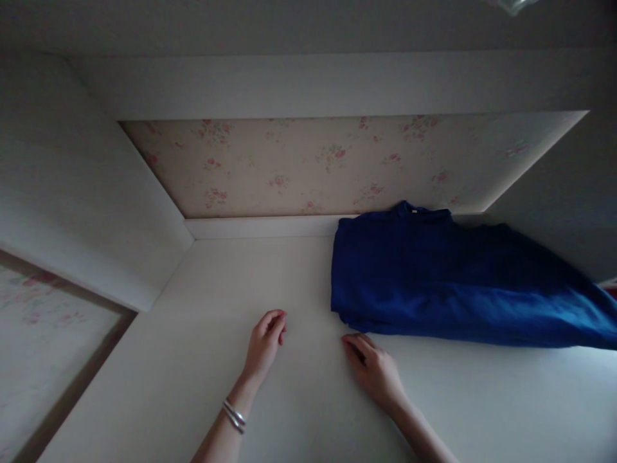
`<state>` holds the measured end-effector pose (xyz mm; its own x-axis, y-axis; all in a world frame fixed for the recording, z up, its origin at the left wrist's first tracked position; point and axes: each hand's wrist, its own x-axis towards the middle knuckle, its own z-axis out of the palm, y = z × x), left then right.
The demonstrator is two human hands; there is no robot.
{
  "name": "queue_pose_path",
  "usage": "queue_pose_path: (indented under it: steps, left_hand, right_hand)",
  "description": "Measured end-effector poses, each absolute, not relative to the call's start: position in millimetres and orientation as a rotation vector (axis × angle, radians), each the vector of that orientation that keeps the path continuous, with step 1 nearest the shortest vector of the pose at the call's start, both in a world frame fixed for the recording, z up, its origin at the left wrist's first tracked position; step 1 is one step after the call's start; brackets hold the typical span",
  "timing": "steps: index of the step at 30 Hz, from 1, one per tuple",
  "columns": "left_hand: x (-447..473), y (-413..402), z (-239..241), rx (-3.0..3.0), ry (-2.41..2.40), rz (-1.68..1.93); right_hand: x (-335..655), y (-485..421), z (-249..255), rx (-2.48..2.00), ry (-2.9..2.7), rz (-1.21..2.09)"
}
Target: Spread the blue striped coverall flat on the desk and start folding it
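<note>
I see both hands low on the pale bench (202,360), which runs back to a raised ledge (260,226) under floral wallpaper (289,167). My left hand (265,341) rests near the middle of the surface with its fingers curled loosely inward — empty, touching nothing but the bench itself. A silver bracelet (234,415) sits on that wrist. My right hand (373,368) lies flat, palm down, fingers relaxed and gripping nothing; its fingertips (351,341) reach just to the near edge of the folded blue garment (434,283), though I cannot tell whether they actually touch the cloth. The garment sits on the right half of the bench, its collar end against the back ledge, its length trailing off toward the right — the far end spills past the frame's edge. The two hands are apart from each other, the left one well clear of the fabric.
</note>
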<state>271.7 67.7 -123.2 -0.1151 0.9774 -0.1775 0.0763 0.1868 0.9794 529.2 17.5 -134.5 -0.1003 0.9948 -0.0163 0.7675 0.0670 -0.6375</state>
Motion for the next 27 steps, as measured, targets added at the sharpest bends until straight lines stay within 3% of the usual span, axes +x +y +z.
queue_pose_path:
  steps: [27]
  left_hand:
    - [273.3, 67.3, -122.9, 1.129, 1.466, 1.109]
  right_hand:
    - [528.9, 16.6, -131.8, -1.747, -1.908, 0.694]
